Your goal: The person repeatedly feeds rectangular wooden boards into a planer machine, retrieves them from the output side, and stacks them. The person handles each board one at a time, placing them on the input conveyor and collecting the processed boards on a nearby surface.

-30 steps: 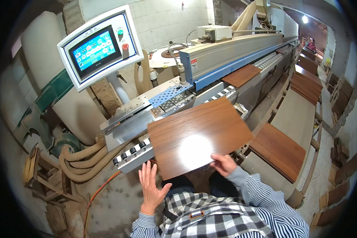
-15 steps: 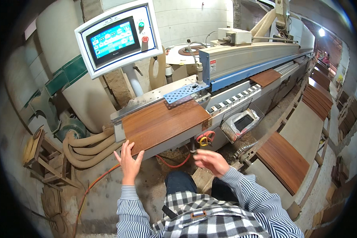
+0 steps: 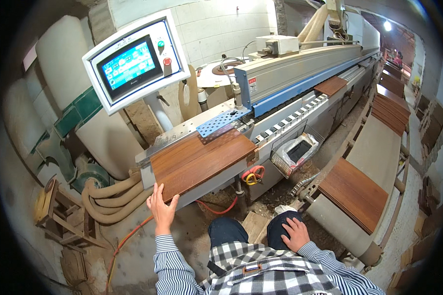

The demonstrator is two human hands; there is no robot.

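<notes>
A reddish-brown wooden board [image 3: 202,160] lies flat on the near end of a long machine's bed. Its far edge reaches under a blue perforated plate [image 3: 221,123]. My left hand [image 3: 162,209] has its fingers spread, with the fingertips at the board's near left corner. My right hand [image 3: 295,235] rests on my right knee, fingers apart, holding nothing. Farther along the machine, a second wooden board [image 3: 331,86] sticks out beside the blue rail [image 3: 290,94].
A control screen [image 3: 130,66] on a post stands at the left, above ribbed hoses [image 3: 110,201]. Scissors with red and yellow handles [image 3: 252,175] hang below the bed, beside a wire basket [image 3: 295,155]. On the right, a conveyor [image 3: 374,147] carries stacked boards [image 3: 353,194].
My right hand has come down from the air onto my right knee. The second board has travelled farther away along the machine. My left hand stays by the near board's corner; the view has shifted slightly.
</notes>
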